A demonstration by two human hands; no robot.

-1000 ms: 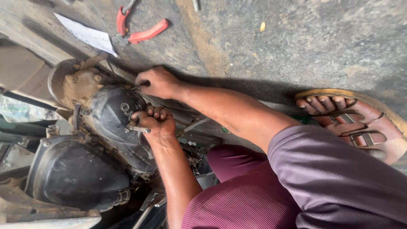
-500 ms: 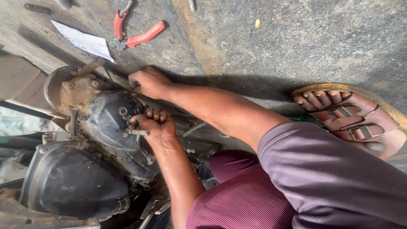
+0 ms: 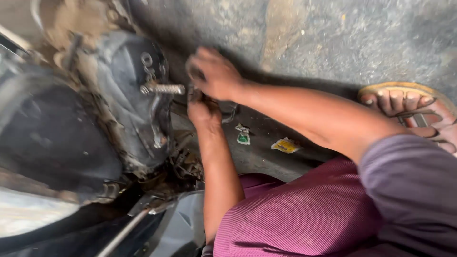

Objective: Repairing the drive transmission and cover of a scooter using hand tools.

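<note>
A dirty dark engine casing point(image 3: 128, 95) of a two-wheeler fills the left, with a ribbed metal shaft point(image 3: 164, 89) sticking out toward my hands. My right hand point(image 3: 214, 71) reaches in from the right with curled fingers, just right of the shaft's tip; blur hides what it holds. My left hand point(image 3: 202, 108) comes up from below, directly under the right hand. It is closed around a dark bent metal part point(image 3: 229, 112) close to the ground. The frame is motion-blurred.
My sandalled foot point(image 3: 414, 107) rests on the rough concrete ground point(image 3: 309, 38) at the right. Two small wrappers, one green and white point(image 3: 243, 135), one yellow point(image 3: 285, 145), lie under my right forearm. A black body panel point(image 3: 52, 138) and a thin rod point(image 3: 128, 228) sit lower left.
The view has closed in and shifted; the red-handled pliers and the paper have left the frame. Both hands have come off the casing, to the right of the now bare shaft.
</note>
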